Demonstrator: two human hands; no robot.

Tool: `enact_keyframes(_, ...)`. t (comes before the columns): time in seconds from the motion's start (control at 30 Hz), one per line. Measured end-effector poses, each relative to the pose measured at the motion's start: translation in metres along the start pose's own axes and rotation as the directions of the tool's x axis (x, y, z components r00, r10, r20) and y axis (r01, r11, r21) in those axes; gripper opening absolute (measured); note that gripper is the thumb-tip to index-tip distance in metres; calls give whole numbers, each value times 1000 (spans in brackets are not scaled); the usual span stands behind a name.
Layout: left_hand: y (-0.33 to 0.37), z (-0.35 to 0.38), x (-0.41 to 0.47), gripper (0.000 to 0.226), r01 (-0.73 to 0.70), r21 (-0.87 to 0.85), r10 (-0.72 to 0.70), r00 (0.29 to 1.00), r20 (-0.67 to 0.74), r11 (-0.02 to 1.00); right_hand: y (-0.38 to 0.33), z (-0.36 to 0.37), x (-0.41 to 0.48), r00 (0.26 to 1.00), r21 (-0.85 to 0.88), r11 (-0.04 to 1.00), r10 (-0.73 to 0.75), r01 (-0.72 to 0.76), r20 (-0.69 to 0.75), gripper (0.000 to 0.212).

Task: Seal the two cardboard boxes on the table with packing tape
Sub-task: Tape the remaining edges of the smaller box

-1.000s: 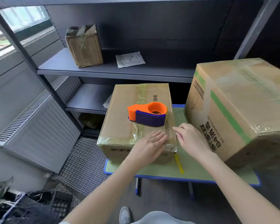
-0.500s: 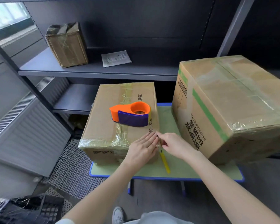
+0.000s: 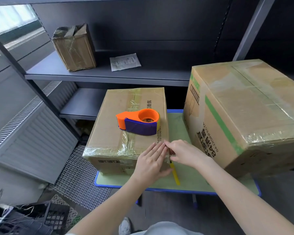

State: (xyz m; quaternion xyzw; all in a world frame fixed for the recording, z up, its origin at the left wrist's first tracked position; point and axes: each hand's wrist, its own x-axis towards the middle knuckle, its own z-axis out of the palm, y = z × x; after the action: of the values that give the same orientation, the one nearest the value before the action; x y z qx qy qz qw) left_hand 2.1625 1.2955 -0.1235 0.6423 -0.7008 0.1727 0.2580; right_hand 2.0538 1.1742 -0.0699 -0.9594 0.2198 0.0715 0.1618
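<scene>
The smaller brown cardboard box point(image 3: 129, 126) sits on the left of the green table with a blue rim point(image 3: 185, 189). The larger brown cardboard box with a green stripe point(image 3: 244, 112) stands just beside it on the right. Both already carry clear packing tape point(image 3: 109, 150) over their seams and edges. The orange-and-purple plastic tape dispenser point(image 3: 139, 122) rests on the smaller box's top, likely parked there to free both hands for smoothing. The left hand point(image 3: 151, 161) lies over that box's near right corner, its grip spread, straight fingers pressed flat on the cardboard and the thumb low on the front face. This looks like rubbing a tape end down so it sticks. The right hand point(image 3: 185, 153) meets it at the same corner from the side, index finger on the top edge, the others curled. Whether its grip pinches the tape end or only presses it I cannot tell, since the fingertips are partly hidden. A thin yellow stick point(image 3: 175, 175) lies on the table just below the hands. A second ago the hands were apart, the left up on the top face; since then they have closed on the corner and the left has slid down the front. The dispenser has not moved.
</scene>
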Motion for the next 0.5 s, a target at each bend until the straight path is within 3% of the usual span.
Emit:
enact_keyframes(0.27,17,13,1,41,154,94,-145,985,-92,984,-2,1,1,1000,-35,999,12,-11,25,71)
enact_keyframes(0.5,25,11,5,45,212,106,-203,975,-88,972,-9,6,3,999,-77,997,26,-27,-18,72)
